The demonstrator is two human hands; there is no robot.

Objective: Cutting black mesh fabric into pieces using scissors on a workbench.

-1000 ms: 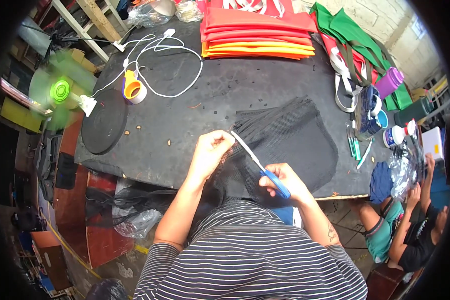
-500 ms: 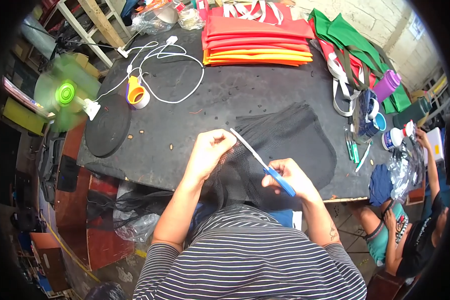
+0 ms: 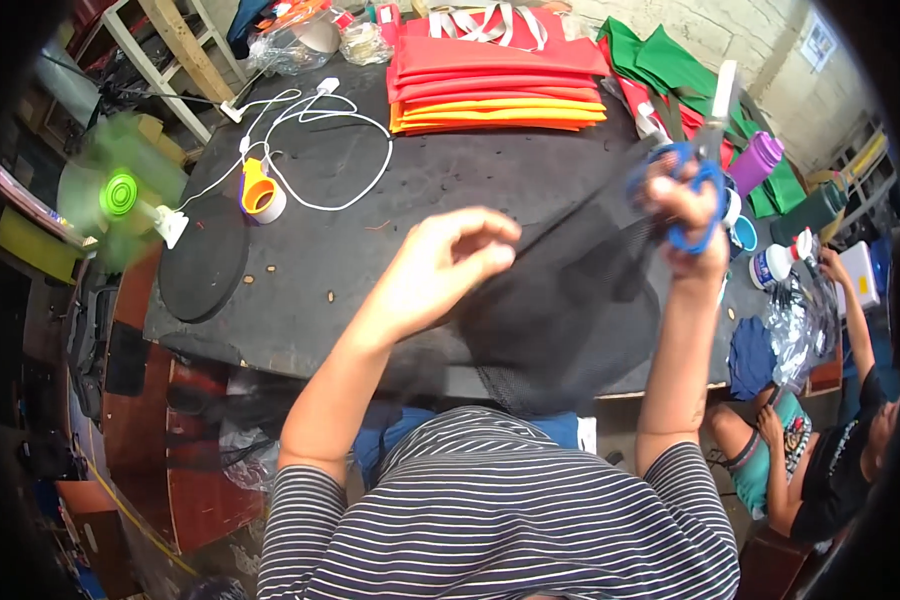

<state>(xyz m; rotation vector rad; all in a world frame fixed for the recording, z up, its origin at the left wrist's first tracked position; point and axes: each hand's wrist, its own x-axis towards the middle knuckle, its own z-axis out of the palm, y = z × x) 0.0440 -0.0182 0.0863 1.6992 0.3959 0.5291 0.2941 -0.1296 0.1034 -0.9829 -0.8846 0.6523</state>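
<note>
Blur smears the black mesh fabric (image 3: 570, 305), so its upper edge and folds are hard to make out, and whether either hand's fingers pinch it cannot be told. The raised right hand (image 3: 692, 215) hides some things behind it, and a blue cup (image 3: 743, 234) shows only partly. Mesh lies over the counter (image 3: 310, 255) between both hands, reaching the front edge by the striped shirt (image 3: 500, 500). Room for moving spreads from the left hand (image 3: 440, 268) toward the white cable (image 3: 355, 205), among small scraps; a red and orange stack (image 3: 500, 90) bounds the far side. The left fingers curve partly open, thumb and forefinger apart, beside the mesh. The right forearm stands nearly upright, its fingers closed through blue-handled scissors (image 3: 712, 190), blades pointing up and away.
</note>
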